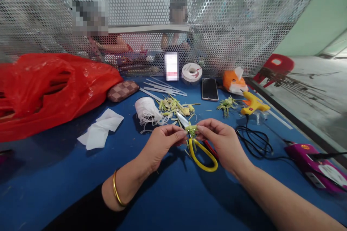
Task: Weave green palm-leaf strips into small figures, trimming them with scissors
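Observation:
Over the blue table, my left hand (166, 142) pinches one end of a small green plant piece (192, 129) between thumb and index finger. Its other end is pinched by my right hand (221, 142), so the piece stretches across the gap between them. Fine green strands hang from its middle. Below and behind it lie scissors (204, 167) with yellow handles, blades pointing away; my fingers and the piece hide part of them. Something red shows beside my right hand. Just beyond, a heap of yellow-green plant scraps (175, 104) lies next to a roll of white string (146, 110).
A red plastic bag (59, 90), checkered pouch (123, 91) and white tissue (101, 130) are left. A ribbon spool (192, 73), phone (209, 89), green plant bundle (227, 105), yellow glue gun (254, 104) and corded purple box (316, 166) stand right. People sit behind perforated mesh (141, 0).

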Available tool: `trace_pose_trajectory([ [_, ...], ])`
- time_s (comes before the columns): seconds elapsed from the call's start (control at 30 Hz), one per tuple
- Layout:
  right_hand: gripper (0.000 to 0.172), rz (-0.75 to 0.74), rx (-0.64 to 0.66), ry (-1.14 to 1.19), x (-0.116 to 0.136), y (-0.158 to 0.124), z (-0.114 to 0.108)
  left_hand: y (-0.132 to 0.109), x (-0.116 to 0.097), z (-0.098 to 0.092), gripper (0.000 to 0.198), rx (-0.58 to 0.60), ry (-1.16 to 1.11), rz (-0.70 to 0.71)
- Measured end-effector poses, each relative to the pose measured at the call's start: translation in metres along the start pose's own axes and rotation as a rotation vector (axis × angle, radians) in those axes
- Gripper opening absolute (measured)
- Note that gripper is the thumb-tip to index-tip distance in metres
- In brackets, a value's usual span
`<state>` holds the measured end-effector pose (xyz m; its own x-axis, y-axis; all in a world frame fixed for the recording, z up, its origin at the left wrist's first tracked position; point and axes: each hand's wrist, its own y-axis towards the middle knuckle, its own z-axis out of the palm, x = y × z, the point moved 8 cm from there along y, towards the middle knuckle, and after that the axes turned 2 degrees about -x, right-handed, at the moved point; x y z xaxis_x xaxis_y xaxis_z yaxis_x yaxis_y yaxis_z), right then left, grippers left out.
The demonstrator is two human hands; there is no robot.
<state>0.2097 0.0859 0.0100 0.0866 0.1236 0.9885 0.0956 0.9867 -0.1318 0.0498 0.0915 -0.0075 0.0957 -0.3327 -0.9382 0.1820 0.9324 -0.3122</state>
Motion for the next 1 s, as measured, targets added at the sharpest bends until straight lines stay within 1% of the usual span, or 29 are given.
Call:
trace_pose_trajectory([
  [0.1,0.033,0.022,-0.024,0.04,-0.002,0.001,-0.003,0.0,-0.001,-0.005,0.015,-0.066,-0.04,0.013],
  [0.2,0.041,0.046,-0.06,0.112,-0.006,0.003,-0.007,0.001,-0.003,-0.008,0.013,-0.105,-0.055,0.018],
  [0.3,0.037,0.088,-0.003,0.138,-0.012,0.004,-0.003,0.001,-0.004,-0.01,0.012,-0.116,-0.053,0.019],
  [0.4,0.032,0.116,0.065,0.093,-0.016,0.002,0.003,0.001,-0.006,-0.009,0.011,-0.107,-0.033,0.031],
  [0.47,0.032,0.112,0.08,0.077,-0.015,0.001,0.005,0.001,-0.006,-0.009,0.011,-0.099,-0.018,0.036],
  [0.67,0.029,0.099,0.062,0.115,-0.014,0.0,0.006,0.0,-0.006,-0.007,0.011,-0.093,-0.032,0.042],
  [0.9,0.029,0.07,0.024,0.075,-0.012,-0.003,0.004,0.0,-0.004,-0.004,0.016,-0.091,-0.032,0.059],
  [1.0,0.028,0.062,0.035,0.061,-0.012,-0.003,0.004,0.001,-0.005,-0.005,0.017,-0.091,-0.033,0.055],
])
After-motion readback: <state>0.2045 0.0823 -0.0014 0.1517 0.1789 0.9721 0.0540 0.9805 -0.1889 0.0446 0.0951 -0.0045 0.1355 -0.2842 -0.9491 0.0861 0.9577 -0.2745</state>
